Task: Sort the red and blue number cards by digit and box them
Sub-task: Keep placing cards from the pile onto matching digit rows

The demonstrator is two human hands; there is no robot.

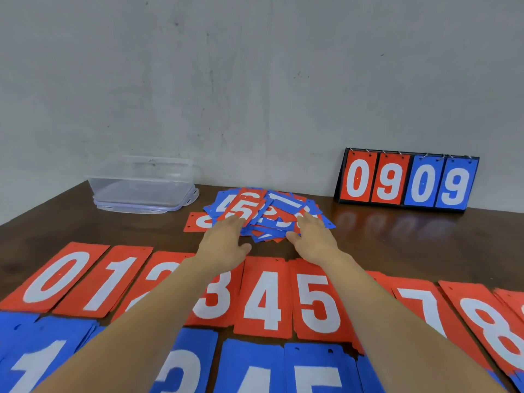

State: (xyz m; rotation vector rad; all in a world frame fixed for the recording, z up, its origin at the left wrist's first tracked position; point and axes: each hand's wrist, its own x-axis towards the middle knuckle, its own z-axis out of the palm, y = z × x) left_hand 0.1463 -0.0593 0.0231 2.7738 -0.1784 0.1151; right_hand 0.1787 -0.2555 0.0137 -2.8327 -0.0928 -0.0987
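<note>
**Thin slick cards in a messy pile, where do you even grab?**

The unsorted pile point(272, 219) of red and blue number cards sits mid-table point(397, 239). It's between the clear box point(141, 182) and the flip scoreboard point(408, 180), just behind the sorted red row point(263, 296) and blue row point(312, 370).

Both hands are at the pile's near edge. The left hand point(224, 242) has straight fingers touching the red 5 card point(243, 209) on top. The right hand point(314, 236) lays flat fingers on the pile's right side. Neither is pinching anything, far as I can tell.

The cards look thin, light and fairly stiff. They're probably slick on each other and on that glossy table, so pushing down likely just skates them around. I'd go for an overhanging corner or short edge of the top card, thumb underneath, one at a time.
</note>
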